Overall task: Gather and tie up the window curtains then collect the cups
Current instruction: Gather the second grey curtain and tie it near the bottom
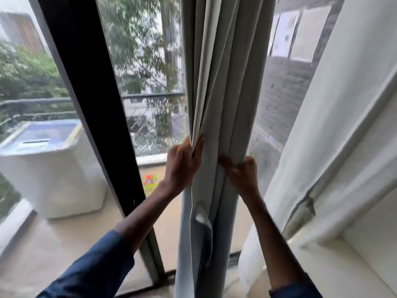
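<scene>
Head view: grey curtain (217, 93) bunched in vertical folds; left hand (182, 166), right hand (242, 175) fingers gripping it.

Gathered grey curtain (217, 93) hangs as a thick column mid-view, close against the window glass (146, 82); the glass shuts off the balcony. To its left, an open gap runs to the black window frame post (90, 104); the left grip (182, 166) clutches folds there. To its right, a narrower gap runs to the white curtain (322, 125), with the right grip (242, 175) curled into the cloth. White cushioned furniture (354, 265) crowds the lower right.
</scene>
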A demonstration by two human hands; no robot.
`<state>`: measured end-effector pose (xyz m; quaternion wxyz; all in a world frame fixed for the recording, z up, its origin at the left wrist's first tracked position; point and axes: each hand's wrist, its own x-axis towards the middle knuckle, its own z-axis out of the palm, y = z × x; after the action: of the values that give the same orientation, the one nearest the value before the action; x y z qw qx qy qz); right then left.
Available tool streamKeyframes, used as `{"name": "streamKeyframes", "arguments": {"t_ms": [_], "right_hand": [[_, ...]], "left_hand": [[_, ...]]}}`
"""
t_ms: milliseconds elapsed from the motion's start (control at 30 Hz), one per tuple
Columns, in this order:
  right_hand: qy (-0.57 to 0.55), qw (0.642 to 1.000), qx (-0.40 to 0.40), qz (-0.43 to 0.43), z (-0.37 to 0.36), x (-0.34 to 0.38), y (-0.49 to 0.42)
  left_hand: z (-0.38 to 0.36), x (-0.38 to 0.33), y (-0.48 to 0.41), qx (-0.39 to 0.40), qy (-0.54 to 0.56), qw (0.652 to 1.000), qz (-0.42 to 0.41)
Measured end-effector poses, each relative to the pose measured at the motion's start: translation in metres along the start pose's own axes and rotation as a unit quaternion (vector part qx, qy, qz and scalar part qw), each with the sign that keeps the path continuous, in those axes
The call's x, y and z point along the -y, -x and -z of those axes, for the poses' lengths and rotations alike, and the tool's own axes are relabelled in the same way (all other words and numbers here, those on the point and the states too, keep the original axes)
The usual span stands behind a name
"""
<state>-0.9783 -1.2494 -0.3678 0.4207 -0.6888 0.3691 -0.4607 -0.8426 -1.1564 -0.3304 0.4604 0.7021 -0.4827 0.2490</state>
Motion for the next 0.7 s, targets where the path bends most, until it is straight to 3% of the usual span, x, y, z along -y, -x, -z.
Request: {"name": "streamKeyframes", "arguments": {"t_ms": [167,333,500,600,700], "right_hand": [[0.102,0.994,-0.003,-0.044,-0.008,-0.053,0.042],[0.115,0.993,0.021,-0.006,-0.010,-0.061,0.041],[0.122,0.992,0.041,-0.003,-0.017,-0.064,0.050],[0.139,0.985,0.088,0.043,-0.028,-0.066,0.064],[0.209,0.956,0.157,0.135,-0.035,-0.072,0.072]], "left_hand": [[-0.017,0.009,0.045,0.089,-0.070,0.994,-0.002],[-0.024,0.012,0.057,0.085,-0.034,0.996,0.016],[-0.032,0.024,0.074,0.123,-0.073,0.989,0.047],[-0.036,0.021,0.082,0.195,-0.072,0.976,0.068],[-0.034,0.008,0.082,0.250,-0.011,0.965,0.071]]}}
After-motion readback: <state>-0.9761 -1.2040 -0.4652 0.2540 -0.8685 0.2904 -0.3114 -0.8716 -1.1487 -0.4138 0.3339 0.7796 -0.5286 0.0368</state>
